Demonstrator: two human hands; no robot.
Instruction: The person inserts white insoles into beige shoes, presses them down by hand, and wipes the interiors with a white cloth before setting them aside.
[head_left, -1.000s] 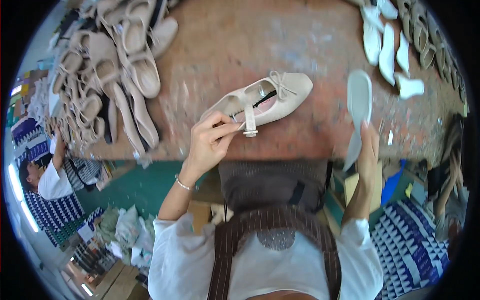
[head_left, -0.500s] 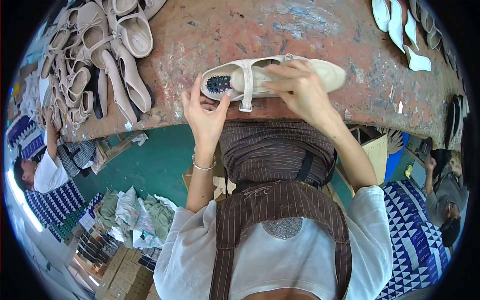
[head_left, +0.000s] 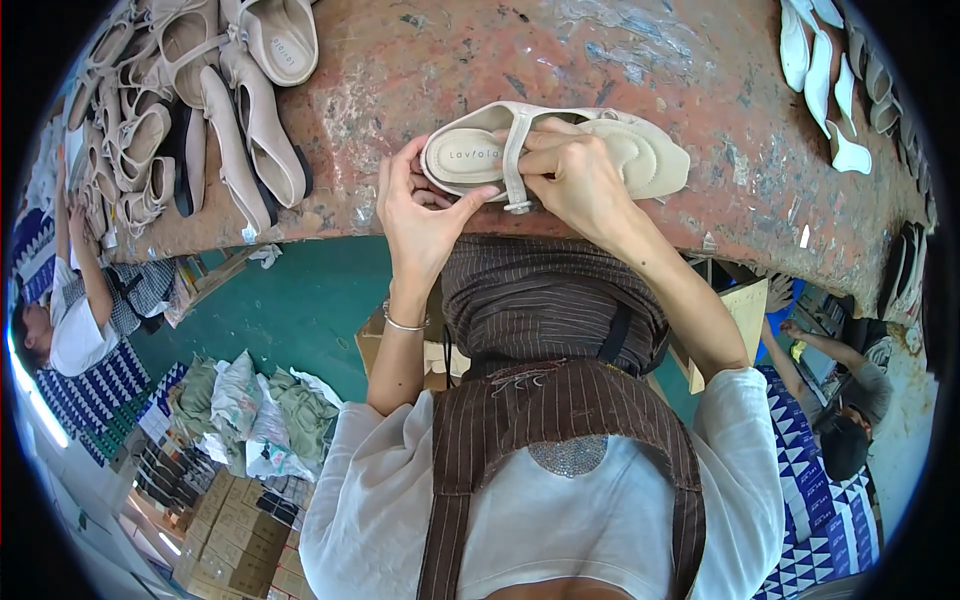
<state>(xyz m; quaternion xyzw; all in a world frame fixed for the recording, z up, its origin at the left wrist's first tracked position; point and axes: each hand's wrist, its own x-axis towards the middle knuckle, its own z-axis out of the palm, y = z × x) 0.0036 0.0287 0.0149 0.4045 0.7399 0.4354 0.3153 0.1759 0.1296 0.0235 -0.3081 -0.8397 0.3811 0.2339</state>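
A beige strapped shoe [head_left: 507, 112] lies sideways on the worn table, heel to the left. Inside its heel sits a pale insole [head_left: 466, 152] with printing on it, and a curved seam marks the pale front part at the right. My left hand [head_left: 422, 205] is closed around the heel, thumb on the near rim and fingers on the back. Just right of the strap, my right hand [head_left: 578, 175] has its fingers bent down into the shoe opening, over the insole's middle; the fingertips are partly hidden.
Many beige shoes [head_left: 265, 130] are heaped at the table's left. White curved pieces [head_left: 820, 80] lie at the far right, with more shoes along the edge. Other people [head_left: 85, 315] are at both sides. Cloth-filled bags [head_left: 265, 415] and cartons [head_left: 225, 520] stand on the floor.
The insole's printed heel now covers the black studded patch that showed in the shoe's heel. My right hand has moved slightly left and lower, close to the strap; my left hand still holds the heel.
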